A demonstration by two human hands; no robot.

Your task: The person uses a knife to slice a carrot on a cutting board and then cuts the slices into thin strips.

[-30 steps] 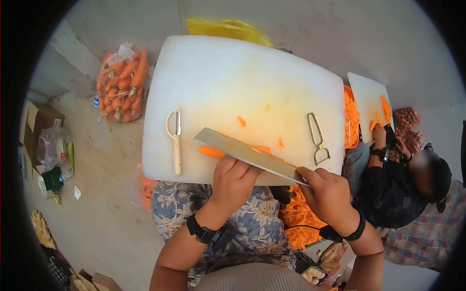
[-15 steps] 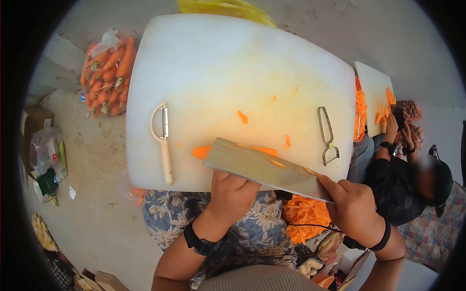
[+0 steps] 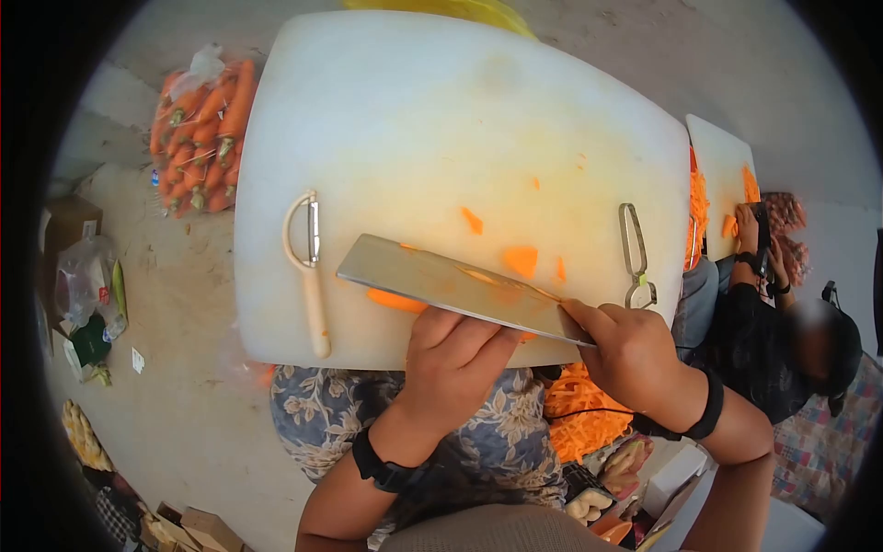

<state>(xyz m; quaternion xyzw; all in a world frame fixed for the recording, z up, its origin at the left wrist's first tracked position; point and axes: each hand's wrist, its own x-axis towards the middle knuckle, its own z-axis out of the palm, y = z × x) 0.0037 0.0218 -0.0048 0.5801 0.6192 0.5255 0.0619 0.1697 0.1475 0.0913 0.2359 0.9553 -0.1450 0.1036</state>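
My right hand [image 3: 636, 357] is wrapped round the handle of a broad-bladed cleaver [image 3: 451, 283], with its forefinger against the blade. The blade slants across the lower part of the white cutting board [image 3: 441, 120], and strips of carrot stick to it. Under the blade lies a carrot [image 3: 394, 300], mostly hidden. My left hand [image 3: 455, 368] grips this carrot from the near side, its fingertips partly covered by the blade. Just beyond the cleaver is a cut carrot piece [image 3: 521, 260], with a smaller carrot bit [image 3: 472, 220] farther off.
On the board lie a cream-handled peeler [image 3: 315, 276] at left and a metal peeler [image 3: 636, 258] at right. A bag of carrots [image 3: 202, 138] stands left of the board. Shredded carrot [image 3: 584, 414] is piled below. A co-worker [image 3: 754, 340] works at another board [image 3: 722, 156] on the right.
The cleaver and my right hand have moved left and slightly up over the carrot. A cut carrot piece now shows beyond the blade. My left hand stays near the board's front edge.
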